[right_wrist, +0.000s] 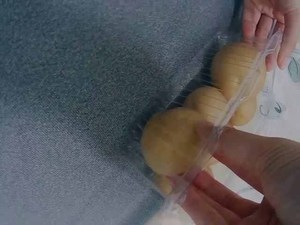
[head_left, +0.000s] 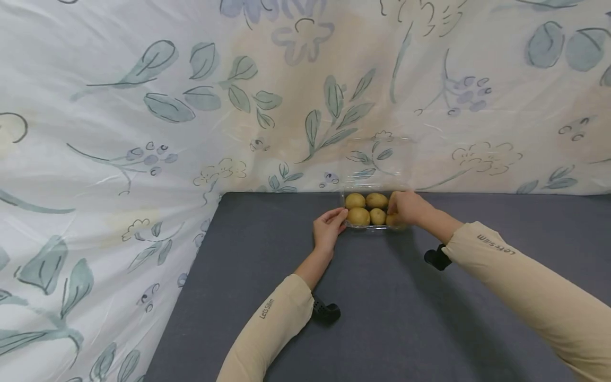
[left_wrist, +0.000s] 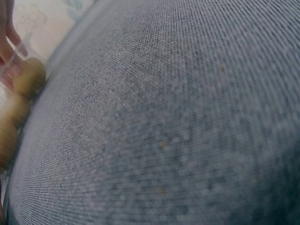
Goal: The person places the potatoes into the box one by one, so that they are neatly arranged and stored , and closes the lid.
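Observation:
A clear plastic clamshell box (head_left: 371, 228) holds several yellow potatoes (head_left: 359, 216) in the head view. My left hand (head_left: 328, 228) pinches the box's left rim; the right wrist view shows its thumb and fingers (right_wrist: 248, 23) on either side of the wall. Inside the front right corner, my right hand (head_left: 407, 207) grips a potato (right_wrist: 171, 140), thumb on one side and fingertips low on the other. This potato rests beside a smaller one (right_wrist: 206, 103). The right hand partly hides the box's right end in the head view.
The box's clear lid (head_left: 379, 159) stands raised at the back, in front of a floral cloth (head_left: 296, 95). Dark grey fabric (head_left: 372, 297) covers the table, whose back edge runs just behind the box. A black wrist camera (head_left: 326, 312) hangs under the left sleeve.

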The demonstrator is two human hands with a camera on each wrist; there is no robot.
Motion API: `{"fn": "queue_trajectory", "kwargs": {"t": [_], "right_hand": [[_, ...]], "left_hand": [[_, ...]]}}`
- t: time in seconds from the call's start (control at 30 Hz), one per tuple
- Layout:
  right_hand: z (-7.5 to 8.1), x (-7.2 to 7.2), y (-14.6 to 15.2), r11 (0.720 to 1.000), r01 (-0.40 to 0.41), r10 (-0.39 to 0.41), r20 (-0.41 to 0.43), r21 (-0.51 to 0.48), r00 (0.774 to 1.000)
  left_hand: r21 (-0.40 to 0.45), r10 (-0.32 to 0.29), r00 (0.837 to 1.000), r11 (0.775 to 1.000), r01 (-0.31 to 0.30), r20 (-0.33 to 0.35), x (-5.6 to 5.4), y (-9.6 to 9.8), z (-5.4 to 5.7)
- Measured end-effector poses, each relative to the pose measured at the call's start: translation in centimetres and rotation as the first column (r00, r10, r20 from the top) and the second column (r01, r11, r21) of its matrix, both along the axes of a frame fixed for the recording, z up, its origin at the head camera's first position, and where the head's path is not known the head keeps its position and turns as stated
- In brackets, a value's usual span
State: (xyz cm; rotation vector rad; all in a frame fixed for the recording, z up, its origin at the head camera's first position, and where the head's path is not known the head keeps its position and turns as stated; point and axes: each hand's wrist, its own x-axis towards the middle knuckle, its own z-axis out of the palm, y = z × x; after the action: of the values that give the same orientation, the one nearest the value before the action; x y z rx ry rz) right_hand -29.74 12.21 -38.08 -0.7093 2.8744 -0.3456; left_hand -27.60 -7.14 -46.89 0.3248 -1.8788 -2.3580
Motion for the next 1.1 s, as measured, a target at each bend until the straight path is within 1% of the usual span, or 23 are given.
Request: {"fn": "queue_trajectory", "kwargs": {"t": [0.17,0.27,0.4,0.47,0.53,0.6,0.73,0.9,0.97,1.07,1.1], "right_hand": [[-0.1,0.0,0.3,1.0,-0.016,0.015,-0.02,-0.02,1.0],[0.1,-0.1,0.4,0.999,-0.001,0.001,-0.011,-0.044,1.0],[0.6,-0.4,1.0,0.993,0.051,-0.05,0.015,-0.109,0.999],[0.9,-0.7,1.6,0.986,0.079,-0.078,0.009,-0.144,0.997],[1.1,-1.0,2.5,0.979,0.112,-0.113,0.003,-0.168,0.994],[1.3,-1.4,3.2,0.973,0.148,-0.15,0.002,-0.178,0.989],[1.9,-2.1,4.5,0.963,0.193,-0.197,-0.002,-0.188,0.98],[2.5,-2.8,5.3,0.966,0.185,-0.201,-0.077,-0.182,0.977],[2.9,-3.0,5.4,0.967,0.192,-0.207,-0.082,-0.166,0.975],[3.6,-3.6,5.5,0.962,0.227,-0.238,-0.058,-0.152,0.97],[3.9,-3.8,5.4,0.957,0.245,-0.254,-0.043,-0.154,0.966]], "left_hand": [[-0.003,-0.006,1.0,1.0,0.006,0.019,-0.1,-0.1,0.1],[-0.018,-0.012,0.999,1.0,0.013,0.052,-0.1,-0.3,0.3],[-0.046,-0.018,0.995,0.999,0.022,0.097,-0.2,-0.7,0.6],[-0.063,-0.009,0.993,0.998,0.017,0.117,-0.5,-0.9,0.7],[-0.086,0.017,0.992,0.996,-0.006,0.125,-0.9,-1.1,1.0],[-0.119,0.049,0.992,0.992,-0.035,0.119,-1.6,-1.3,1.4],[-0.204,0.084,0.994,0.977,-0.068,0.073,-3.5,-1.5,2.6],[-0.306,0.078,0.997,0.949,-0.071,0.009,-5.8,-1.2,4.8],[-0.334,0.073,0.997,0.94,-0.076,-0.02,-6.4,-1.1,5.8],[-0.399,0.075,0.995,0.912,-0.095,-0.065,-7.3,-0.9,7.4],[-0.424,0.077,0.994,0.9,-0.104,-0.08,-7.5,-0.9,7.9]]}}
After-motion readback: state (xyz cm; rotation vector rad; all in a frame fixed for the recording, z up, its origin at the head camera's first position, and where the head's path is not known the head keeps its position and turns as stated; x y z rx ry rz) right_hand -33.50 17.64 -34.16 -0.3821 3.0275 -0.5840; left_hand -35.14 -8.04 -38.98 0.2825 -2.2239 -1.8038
